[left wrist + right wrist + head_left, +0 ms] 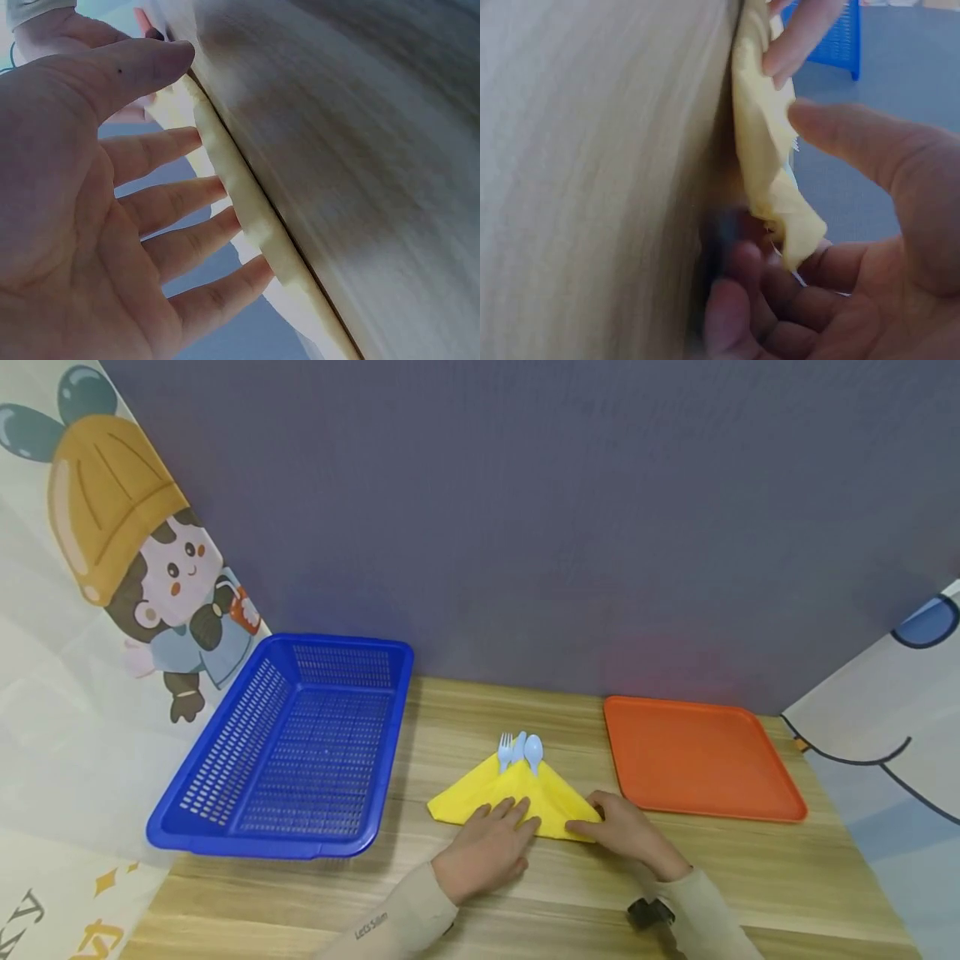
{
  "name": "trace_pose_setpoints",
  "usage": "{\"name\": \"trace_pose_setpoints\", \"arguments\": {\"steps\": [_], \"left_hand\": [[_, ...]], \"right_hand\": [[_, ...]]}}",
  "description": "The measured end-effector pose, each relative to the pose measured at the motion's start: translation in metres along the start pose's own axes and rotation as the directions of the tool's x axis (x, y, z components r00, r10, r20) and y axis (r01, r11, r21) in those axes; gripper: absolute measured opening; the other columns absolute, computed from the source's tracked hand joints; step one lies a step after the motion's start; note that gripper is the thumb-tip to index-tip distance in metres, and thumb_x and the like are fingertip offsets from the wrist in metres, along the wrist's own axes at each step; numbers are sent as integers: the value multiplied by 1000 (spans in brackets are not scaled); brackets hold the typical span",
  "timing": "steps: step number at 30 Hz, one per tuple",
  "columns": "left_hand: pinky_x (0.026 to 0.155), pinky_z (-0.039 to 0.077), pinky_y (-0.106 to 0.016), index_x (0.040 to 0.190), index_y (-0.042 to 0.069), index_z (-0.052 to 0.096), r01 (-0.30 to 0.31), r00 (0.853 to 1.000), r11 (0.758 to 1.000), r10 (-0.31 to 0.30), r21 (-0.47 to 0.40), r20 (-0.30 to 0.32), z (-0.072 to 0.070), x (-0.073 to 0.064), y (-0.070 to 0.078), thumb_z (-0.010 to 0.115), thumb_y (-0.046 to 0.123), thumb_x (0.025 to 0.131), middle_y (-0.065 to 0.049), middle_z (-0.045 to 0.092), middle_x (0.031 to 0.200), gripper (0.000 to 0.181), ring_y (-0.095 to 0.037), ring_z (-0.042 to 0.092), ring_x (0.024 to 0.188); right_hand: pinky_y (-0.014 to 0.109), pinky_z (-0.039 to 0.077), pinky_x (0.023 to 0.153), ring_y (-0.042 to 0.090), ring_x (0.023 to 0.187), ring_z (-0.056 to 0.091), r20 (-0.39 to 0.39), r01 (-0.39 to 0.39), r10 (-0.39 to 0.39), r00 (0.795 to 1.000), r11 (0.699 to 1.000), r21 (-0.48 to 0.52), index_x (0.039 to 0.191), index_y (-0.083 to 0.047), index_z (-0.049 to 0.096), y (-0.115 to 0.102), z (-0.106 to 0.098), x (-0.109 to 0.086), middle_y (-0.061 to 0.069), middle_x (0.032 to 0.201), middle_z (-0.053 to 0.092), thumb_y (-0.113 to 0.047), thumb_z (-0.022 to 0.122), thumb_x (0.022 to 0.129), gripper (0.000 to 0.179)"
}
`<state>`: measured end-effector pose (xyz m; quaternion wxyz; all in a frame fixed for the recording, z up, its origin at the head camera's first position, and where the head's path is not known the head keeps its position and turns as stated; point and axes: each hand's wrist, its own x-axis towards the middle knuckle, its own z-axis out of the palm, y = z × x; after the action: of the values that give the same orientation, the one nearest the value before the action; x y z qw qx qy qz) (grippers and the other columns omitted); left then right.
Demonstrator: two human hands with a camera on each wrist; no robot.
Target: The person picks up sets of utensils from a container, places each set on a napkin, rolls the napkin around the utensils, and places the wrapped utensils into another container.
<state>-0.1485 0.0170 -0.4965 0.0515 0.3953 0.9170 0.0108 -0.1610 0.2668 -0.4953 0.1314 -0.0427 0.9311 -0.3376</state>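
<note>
On the wooden table lies a yellow napkin [465, 793], folded to a wide triangle with its long edge toward me. A light blue fork [506, 750], knife [519, 747] and spoon [533, 749] stick out of its top, their lower ends hidden in the cloth. My left hand [487, 852] rests on the napkin's front middle, fingers spread and nearly straight, fingertips pressing the cloth in the left wrist view. At the right corner, my right hand [628, 835] holds the napkin. In the right wrist view the fingers curl round that lifted corner, with the thumb on the upper side.
A blue plastic basket [401, 710] with slotted walls stands to the left, nothing inside it. To the right lies a flat orange tray [705, 760]. A grey panel [525, 527] rises behind the table, and printed cloths hang at both sides.
</note>
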Motion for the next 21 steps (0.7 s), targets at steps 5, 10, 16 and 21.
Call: {"name": "trace_pose_setpoints", "arguments": {"steps": [5,10,16,21], "left_hand": [[108,42,-48,147,20,49,-1,1000,1000,1,-22,2,0,0,0,63,44,97,-7,39,156,57,-27,41,139],[108,41,-49,148,20,48,3,1000,999,-3,-32,15,-1,-1,0,62,44,97,-7,38,157,58,-27,39,140],[108,41,-49,149,21,47,7,999,999,-6,-46,35,-3,-1,0,62,43,97,-6,37,158,58,-26,38,141],[108,41,-49,149,22,47,14,999,998,-11,-60,44,-3,0,-1,64,43,96,-5,37,158,59,-26,38,141]], "right_hand": [[26,42,58,16,69,48,43,25,-29,999,994,111,95,-3,67,-1,-5,-9,1,79,57,-26,81,83,30],[24,44,58,14,68,50,44,70,-78,996,984,167,94,-3,70,-3,-4,-9,0,76,58,-23,77,88,21],[26,50,65,15,77,56,-17,148,-148,989,965,215,101,-5,72,-8,4,-5,0,86,66,-24,75,90,22],[27,54,75,16,88,63,-55,203,-195,979,948,245,103,-3,71,-15,14,1,2,96,70,-18,72,91,18]]}}
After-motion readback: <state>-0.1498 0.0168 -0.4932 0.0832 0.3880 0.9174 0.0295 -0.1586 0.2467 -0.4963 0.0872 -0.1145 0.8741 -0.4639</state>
